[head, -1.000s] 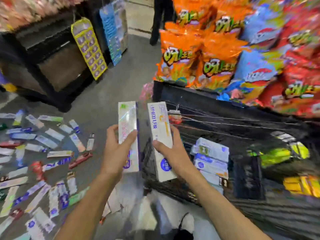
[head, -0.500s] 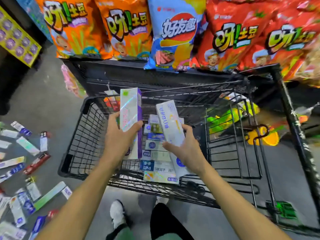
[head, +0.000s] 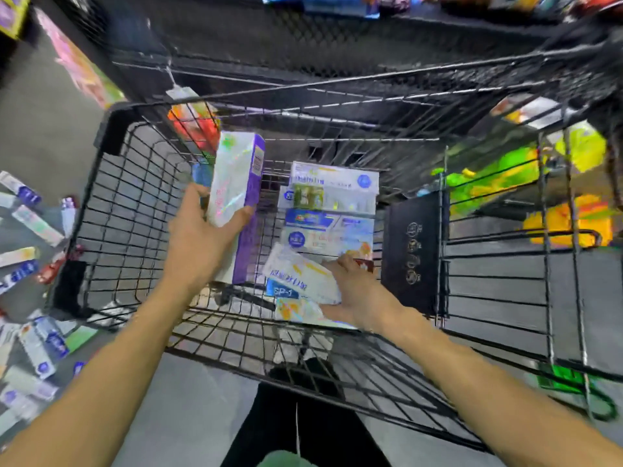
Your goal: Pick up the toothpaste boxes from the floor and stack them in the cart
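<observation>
Grey shop floor (head: 188,409) below, frame blurred. Nearest, bare forearms reach forward over the near rim of a black wire shopping cart (head: 111,183). Left hand (head: 199,237) grips a tall white holographic toothpaste box with a purple side (head: 236,197), thumb across its face, fingers wrapped behind; box stands nearly upright above the basket. Right hand (head: 354,291) is low inside the cart, fingers curled over one end of a white toothpaste box with blue print (head: 300,274), which lies tilted on a stack of white-and-blue toothpaste boxes (head: 333,210) in the basket's middle. Black divider panel (head: 413,251) just right of the stack. Scattered toothpaste boxes (head: 33,224) lie on the floor left of the cart. Beyond the cart, a black mesh shelf front (head: 303,38); packets above it too blurred to tell.
</observation>
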The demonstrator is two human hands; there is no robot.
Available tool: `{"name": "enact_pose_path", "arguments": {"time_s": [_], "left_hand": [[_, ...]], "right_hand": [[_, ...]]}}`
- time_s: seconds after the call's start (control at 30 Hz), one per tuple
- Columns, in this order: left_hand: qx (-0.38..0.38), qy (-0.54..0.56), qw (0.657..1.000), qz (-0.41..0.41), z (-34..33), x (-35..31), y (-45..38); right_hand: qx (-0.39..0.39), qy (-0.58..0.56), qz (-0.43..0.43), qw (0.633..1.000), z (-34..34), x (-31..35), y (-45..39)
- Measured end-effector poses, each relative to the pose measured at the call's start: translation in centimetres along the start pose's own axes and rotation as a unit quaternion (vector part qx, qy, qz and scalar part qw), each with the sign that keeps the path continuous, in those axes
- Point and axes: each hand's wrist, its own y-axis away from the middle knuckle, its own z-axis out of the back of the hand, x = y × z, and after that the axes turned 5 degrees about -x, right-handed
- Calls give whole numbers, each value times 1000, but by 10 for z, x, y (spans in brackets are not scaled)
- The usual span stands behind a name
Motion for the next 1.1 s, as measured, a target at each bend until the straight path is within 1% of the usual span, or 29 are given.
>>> {"name": "enact_pose_path", "arguments": {"time_s": [0.1, 0.27, 0.4, 0.5, 0.63, 0.7, 0.77, 0.83, 0.93, 0.97, 1.03, 1.1], "left_hand": [[14, -31, 999, -28, -7, 22, -10], [57, -77, 993, -74, -15, 51, -27], [93, -123, 983, -96, -22, 68, -32], [141, -141, 972, -124, -25, 78, -33], [211, -179, 940, -199, -29, 83, -34], [241, -199, 923, -227, -31, 82, -35], [283, -219, 905, -229, -35, 81, -36], [326, -236, 879, -256, -41, 84, -35], [392, -287, 819, -305, -54, 84, -27], [412, -319, 793, -317, -60, 83, -22], [432, -376, 732, -368, -75, 79, -10], [450, -396, 684, -417, -92, 74, 3]], "right_hand": [[57, 73, 35, 995, -32, -14, -27], [78, 192, 63, 976, -74, -33, -63], [25, 245, 103, 964, -89, -39, -73], [-6, 264, 113, 958, -95, -44, -71], [-20, 282, 102, 954, -100, -51, -68], [-43, 254, 90, 962, -100, -56, -66], [-49, 226, 78, 970, -96, -60, -63], [-49, 214, 60, 974, -91, -64, -62], [-45, 164, 49, 984, -78, -73, -64], [-61, 143, 40, 987, -70, -75, -65], [-109, 108, 15, 988, -50, -82, -65], [-144, 93, -1, 985, -32, -89, -63]]}}
